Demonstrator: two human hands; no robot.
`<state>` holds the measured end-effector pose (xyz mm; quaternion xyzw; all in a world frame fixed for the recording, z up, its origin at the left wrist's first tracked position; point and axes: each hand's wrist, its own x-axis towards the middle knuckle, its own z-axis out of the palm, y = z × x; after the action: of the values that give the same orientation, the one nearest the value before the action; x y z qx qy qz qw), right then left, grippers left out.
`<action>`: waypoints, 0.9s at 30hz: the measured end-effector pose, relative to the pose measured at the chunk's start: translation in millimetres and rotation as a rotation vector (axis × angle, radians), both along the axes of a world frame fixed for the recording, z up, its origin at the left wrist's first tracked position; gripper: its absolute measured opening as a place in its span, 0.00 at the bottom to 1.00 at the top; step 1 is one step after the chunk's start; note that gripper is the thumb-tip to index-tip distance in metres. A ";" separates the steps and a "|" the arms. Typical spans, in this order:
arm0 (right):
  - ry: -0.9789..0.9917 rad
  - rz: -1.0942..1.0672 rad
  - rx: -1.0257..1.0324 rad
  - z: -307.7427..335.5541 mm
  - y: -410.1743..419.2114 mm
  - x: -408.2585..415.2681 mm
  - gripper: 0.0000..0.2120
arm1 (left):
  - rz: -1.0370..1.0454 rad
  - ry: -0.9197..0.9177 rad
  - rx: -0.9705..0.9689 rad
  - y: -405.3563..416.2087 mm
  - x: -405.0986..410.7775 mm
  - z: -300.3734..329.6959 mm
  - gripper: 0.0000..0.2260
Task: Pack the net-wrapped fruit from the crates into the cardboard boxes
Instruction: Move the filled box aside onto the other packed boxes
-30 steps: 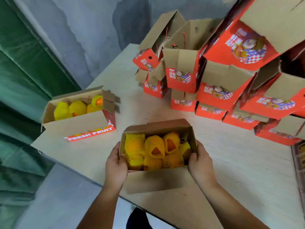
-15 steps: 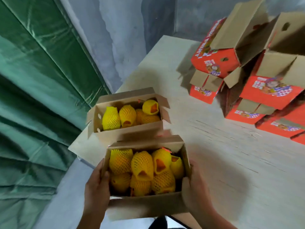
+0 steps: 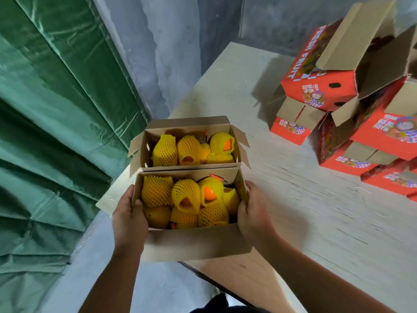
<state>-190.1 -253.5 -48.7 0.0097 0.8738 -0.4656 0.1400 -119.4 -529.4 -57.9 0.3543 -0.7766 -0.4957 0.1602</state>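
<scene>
A pale wooden desk [image 3: 316, 211] fills the right and lower part of the view, its near-left corner jutting toward a green curtain [image 3: 56, 132] that hangs in folds along the left side. Behind them stands a grey wall [image 3: 171, 41].

On the far right of the desk a stack of red cardboard boxes [image 3: 352, 114] is piled unevenly, brown flaps open, some tipped on their sides; one reads "FRESH FRUIT".

Near the desk's left corner two open brown boxes sit one behind the other, touching along their long sides. The far box [image 3: 187, 123] holds several net-wrapped fruit [image 3: 164, 152], yellow foam mesh over orange skin, and its end flaps stand outward. The near box [image 3: 198, 242] is packed full with more wrapped fruit [image 3: 187, 197] in two rows, orange showing through the open end of a net near the middle. Its front flap hangs down over the desk edge.

The left hand [image 3: 128, 218] clasps the near box's left end, thumb hooked over the rim into the box and the fingers hidden behind the wall, so its grip is curled onto the cardboard. The right hand [image 3: 255, 213] holds the right end in the same manner, thumb lying along the top edge, fingers wrapped out of sight around the outer side.

A red-and-white striped tag [image 3: 216, 177] lies at the near box's back edge.
</scene>
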 end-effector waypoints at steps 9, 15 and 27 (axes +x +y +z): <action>0.160 0.312 0.829 25.8 -1.8 -74.6 0.53 | 0.025 0.011 -0.028 3.4 -18.1 -6.2 0.21; 0.423 0.344 1.012 26.5 -9.3 -100.7 0.22 | 0.040 0.004 -0.028 0.0 -35.8 -6.2 0.22; 0.325 0.075 0.883 21.1 23.1 -98.0 0.24 | -0.165 -0.164 -0.244 -16.8 -89.4 19.1 0.18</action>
<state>-288.1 -230.4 -27.7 -0.0361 0.9986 -0.0398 0.0007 -208.8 -546.2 -38.9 0.3065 -0.8680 -0.3785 0.0969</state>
